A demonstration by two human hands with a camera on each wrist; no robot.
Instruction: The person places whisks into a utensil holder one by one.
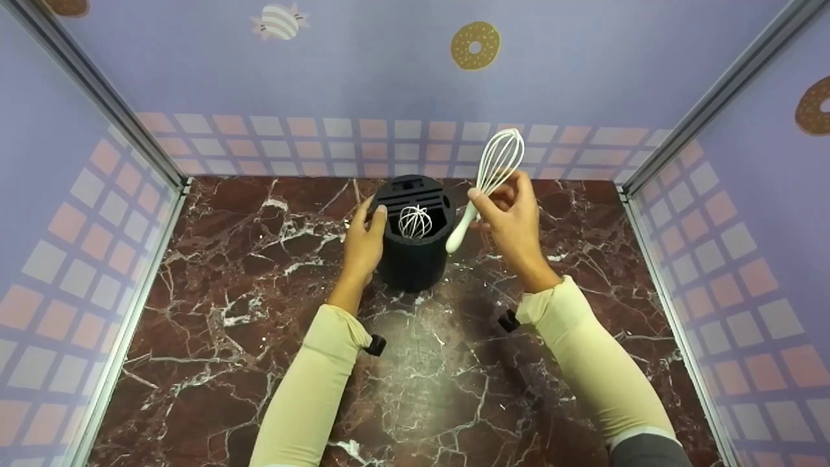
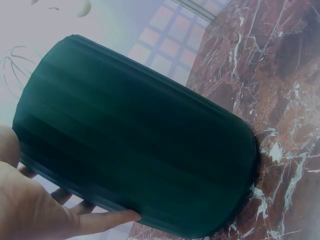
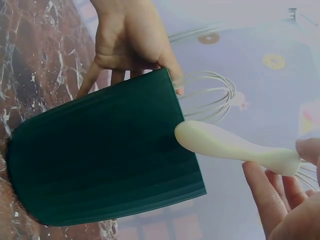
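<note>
Marble bench, lilac walls: we see a whisk held beside a dark holder.

From the head view, the right hand (image 1: 512, 217) pinches the white whisk (image 1: 487, 185), handle tilted down-left toward the black holder (image 1: 415, 243), which the left hand (image 1: 364, 243) steadies with fingers wrapped on its side; a smaller whisk (image 1: 415, 222) stands inside. The left wrist view shows those fingers (image 2: 107, 217) against the holder's wall. In the right wrist view, the handle tip (image 3: 187, 135) sits just beside the holder's rim.
</note>
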